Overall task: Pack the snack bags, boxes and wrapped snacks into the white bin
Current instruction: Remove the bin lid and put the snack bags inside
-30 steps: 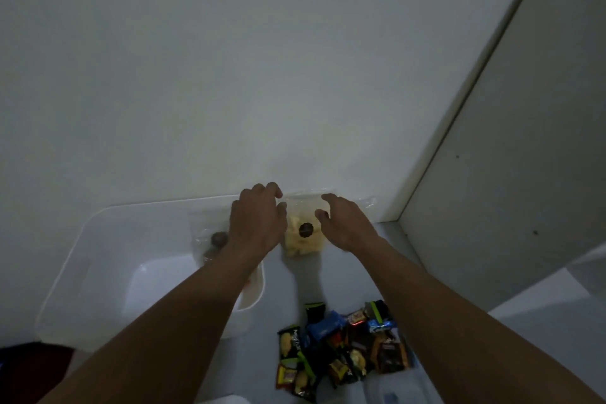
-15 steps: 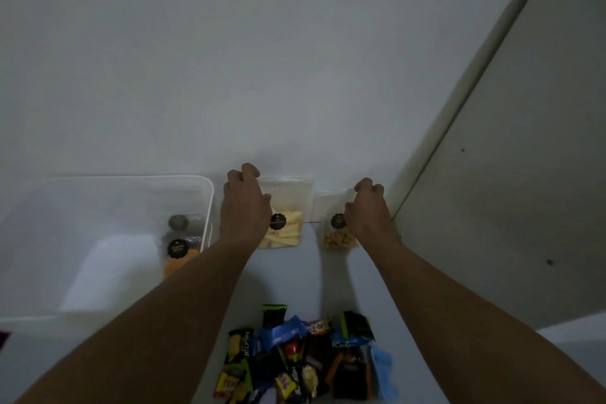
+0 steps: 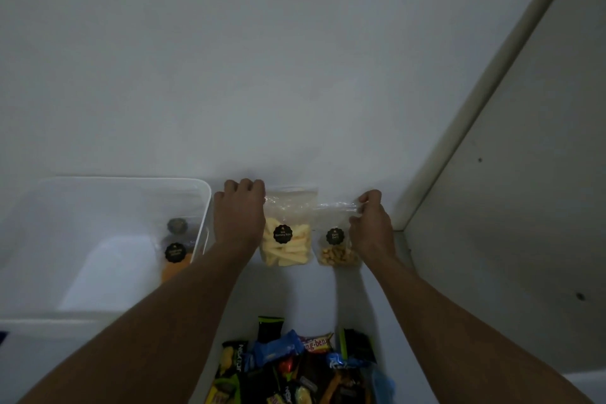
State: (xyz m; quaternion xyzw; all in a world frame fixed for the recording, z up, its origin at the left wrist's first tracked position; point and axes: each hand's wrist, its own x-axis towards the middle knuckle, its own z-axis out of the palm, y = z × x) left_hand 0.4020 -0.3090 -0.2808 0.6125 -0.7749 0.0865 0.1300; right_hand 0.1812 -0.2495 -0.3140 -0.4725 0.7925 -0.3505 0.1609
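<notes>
Hands pinch clear bags: left hand (image 3: 238, 220) pale sticks (image 3: 286, 241), right hand (image 3: 372, 226) nuts (image 3: 334, 248); labels unreadable.

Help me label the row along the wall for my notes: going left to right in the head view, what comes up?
white bin → left hand → bag of pale sticks → bag of nuts → right hand

A green wrapper (image 3: 236, 364) in the tabletop's near pile reads "NEXTAR"; the bags' round black labels (image 3: 282, 233) are illegible.
</notes>
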